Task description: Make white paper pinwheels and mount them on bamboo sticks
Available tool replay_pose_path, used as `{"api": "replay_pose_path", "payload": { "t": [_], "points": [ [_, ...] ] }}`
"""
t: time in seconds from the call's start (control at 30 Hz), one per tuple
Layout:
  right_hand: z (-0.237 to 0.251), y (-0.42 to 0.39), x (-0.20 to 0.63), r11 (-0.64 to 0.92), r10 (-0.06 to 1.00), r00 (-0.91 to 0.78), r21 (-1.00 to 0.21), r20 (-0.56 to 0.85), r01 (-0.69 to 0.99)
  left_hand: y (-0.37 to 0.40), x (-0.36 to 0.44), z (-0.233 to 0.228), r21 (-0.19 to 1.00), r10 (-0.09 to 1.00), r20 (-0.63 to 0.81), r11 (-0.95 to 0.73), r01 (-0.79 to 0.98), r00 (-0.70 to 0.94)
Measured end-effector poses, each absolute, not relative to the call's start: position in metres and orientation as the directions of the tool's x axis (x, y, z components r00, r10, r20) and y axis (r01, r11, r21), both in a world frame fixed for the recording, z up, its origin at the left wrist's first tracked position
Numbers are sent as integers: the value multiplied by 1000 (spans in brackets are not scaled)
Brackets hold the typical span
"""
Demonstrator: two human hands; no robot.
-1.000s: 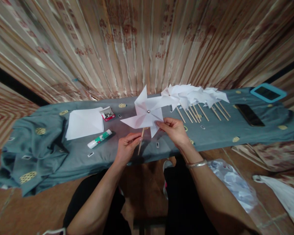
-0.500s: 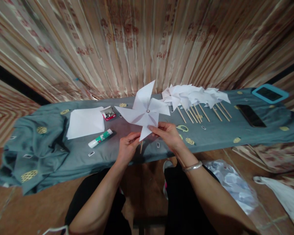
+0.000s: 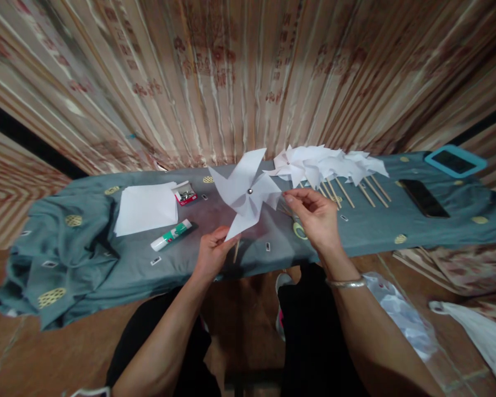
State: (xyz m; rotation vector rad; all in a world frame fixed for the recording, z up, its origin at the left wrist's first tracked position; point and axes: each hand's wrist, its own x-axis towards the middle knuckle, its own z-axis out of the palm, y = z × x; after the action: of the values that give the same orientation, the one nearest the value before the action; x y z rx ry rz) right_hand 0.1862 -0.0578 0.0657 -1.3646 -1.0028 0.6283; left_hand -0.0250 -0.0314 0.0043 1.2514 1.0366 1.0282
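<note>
A white paper pinwheel point(image 3: 244, 193) with a silver pin at its centre is held up over the cloth-covered table. My left hand point(image 3: 214, 252) is closed around its wooden stick, just under the lowest blade; part of the stick pokes out below. The fingers of my right hand point(image 3: 316, 214) are pinched at the tip of the right-hand blade. Green-handled scissors point(image 3: 300, 229) lie beside that hand, partly hidden by it. Behind, several finished paper pinwheels point(image 3: 326, 164) on sticks overlap in a row.
Left on the grey-green cloth point(image 3: 136, 259) are a stack of white paper point(image 3: 145, 208), a small red box of metal pins point(image 3: 185, 193) and a glue stick point(image 3: 171, 235). Right are a dark phone point(image 3: 424, 197) and a blue-framed device point(image 3: 455, 161). A plastic bag point(image 3: 403, 311) sits on the floor.
My right hand has moved right, from the lowest blade to the tip of the right-hand blade. The pinwheel's blades have turned a little and sit slightly lower.
</note>
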Motion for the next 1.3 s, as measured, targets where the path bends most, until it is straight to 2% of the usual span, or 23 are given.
{"api": "replay_pose_path", "payload": {
  "t": [0.1, 0.33, 0.43, 0.53, 0.6, 0.67, 0.73, 0.8, 0.87, 0.93, 1.0, 1.03, 1.13, 1.3],
  "points": [
    [64, -53, 191, 182, 859, 447, -965, 249, 188, -34, -26, 8, 999, 965, -42, 42, 7, 257],
    [62, -53, 192, 131, 912, 387, -991, 136, 39, -34, -28, 7, 999, 965, -54, 51, 18, 255],
    [59, -51, 188, 73, 924, 380, -997, 53, -39, -33, -28, 4, 996, 967, -83, 88, -11, 239],
    [56, -53, 173, -17, 943, 327, -990, -63, -141, -31, -28, 2, 997, 973, -51, 61, -38, 224],
    [56, -58, 158, -94, 962, 231, -973, -143, -210, -30, -28, 1, 998, 975, -20, 30, -46, 219],
    [58, -65, 143, -189, 976, 54, -948, -210, -255, -28, -29, 1, 999, 975, -12, 21, -39, 221],
    [62, -74, 136, -261, 962, -135, -942, -236, -210, -27, -30, 2, 999, 975, -25, 30, -23, 221],
    [67, -79, 139, -272, 951, -195, -949, -239, -161, -28, -32, 4, 999, 976, -33, 38, -17, 215],
    [70, -78, 151, -216, 975, -77, -965, -206, -149, -29, -33, 5, 999, 975, -25, 31, -24, 219],
    [69, -71, 168, -99, 979, 168, -988, -118, -118, -30, -33, 5, 999, 970, -21, 30, -33, 242],
    [64, -63, 184, 23, 924, 383, -998, 0, -58, -31, -33, 5, 999, 965, -27, 38, -37, 259],
    [61, -59, 189, 81, 897, 438, -996, 63, -23, -32, -32, 4, 998, 964, -31, 42, -39, 265],
    [53, -51, 195, 157, 892, 424, -987, 158, 36, -32, -29, 3, 998, 960, -37, 50, -42, 277],
    [50, -50, 186, 112, 916, 391, -993, 87, -43, -33, -28, 4, 997, 959, -36, 54, -58, 281]
  ]
}}
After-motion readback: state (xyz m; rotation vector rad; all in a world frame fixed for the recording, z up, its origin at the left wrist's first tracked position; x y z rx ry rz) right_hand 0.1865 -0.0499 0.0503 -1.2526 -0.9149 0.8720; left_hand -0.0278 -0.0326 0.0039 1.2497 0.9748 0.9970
